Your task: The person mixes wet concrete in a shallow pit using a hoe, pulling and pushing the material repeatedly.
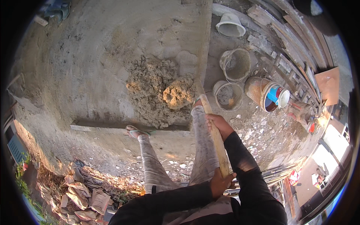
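Observation:
A long wooden handle (216,146) slants away from my body toward a mound of wet mortar (150,84). Round its near end my left hand (221,182) is closed. Farther up, my right hand (219,125) grips the same shaft. The far end reaches the mound's right side, beside a lighter tan lump (178,93); I cannot make out the tool's head. My sandalled left foot (135,132) rests by the board edging (97,128) at the mound's near side.
Two mortar-stained buckets (236,64) (227,95) stand right of the mound, with a white bucket (230,25) beyond. Another bucket (257,90) has a blue-and-white can (277,95) at its mouth. Planks (300,33) lie far right; torn paper sacks (80,195) lie near left.

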A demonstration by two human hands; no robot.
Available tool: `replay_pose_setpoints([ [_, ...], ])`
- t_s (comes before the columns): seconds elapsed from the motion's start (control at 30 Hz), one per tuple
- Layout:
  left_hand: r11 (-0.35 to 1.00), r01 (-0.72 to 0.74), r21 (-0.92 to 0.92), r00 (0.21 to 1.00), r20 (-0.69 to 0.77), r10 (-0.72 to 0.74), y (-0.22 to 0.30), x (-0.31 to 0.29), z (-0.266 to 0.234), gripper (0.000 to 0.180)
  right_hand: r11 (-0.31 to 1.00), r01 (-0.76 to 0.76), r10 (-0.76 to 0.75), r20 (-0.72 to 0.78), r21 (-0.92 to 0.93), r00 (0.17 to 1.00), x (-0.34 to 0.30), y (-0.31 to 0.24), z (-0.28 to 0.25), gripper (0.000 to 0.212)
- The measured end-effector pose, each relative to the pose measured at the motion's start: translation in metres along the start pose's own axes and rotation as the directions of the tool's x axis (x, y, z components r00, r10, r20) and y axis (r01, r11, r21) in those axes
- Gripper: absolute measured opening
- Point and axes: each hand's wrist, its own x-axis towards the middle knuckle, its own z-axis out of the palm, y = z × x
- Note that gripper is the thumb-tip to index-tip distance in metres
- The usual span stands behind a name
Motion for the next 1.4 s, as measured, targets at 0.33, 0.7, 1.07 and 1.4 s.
replay_pose_setpoints([
  [0.33, 0.837, 0.256, 0.484, 0.915, 0.156, -0.371, 0.069, -0.053, -0.037, 0.07, 0.92, 0.277, -0.128, -0.456, 0.276, 0.881, -0.07, 0.035, -0.056, 0.015],
  [0.7, -0.341, 0.137, 0.93, 0.926, 0.002, 0.378, 0.113, 0.153, -0.279, 0.049, 0.656, 0.559, -0.182, -0.613, 0.507, 0.769, 0.131, 0.079, -0.065, 0.008],
  [1.07, 0.494, -0.148, 0.857, 0.859, -0.136, 0.493, 0.058, 0.154, -0.192, 0.044, 0.742, 0.507, -0.648, -0.278, -0.438, 0.709, 0.101, -0.033, 0.037, 0.039],
  [1.4, 0.845, 0.053, 0.531, 0.897, -0.398, 0.194, 0.009, 0.186, -0.34, 0.042, 0.797, 0.092, -0.386, -0.388, -0.597, 0.837, 0.287, 0.12, 0.085, 0.04],
])
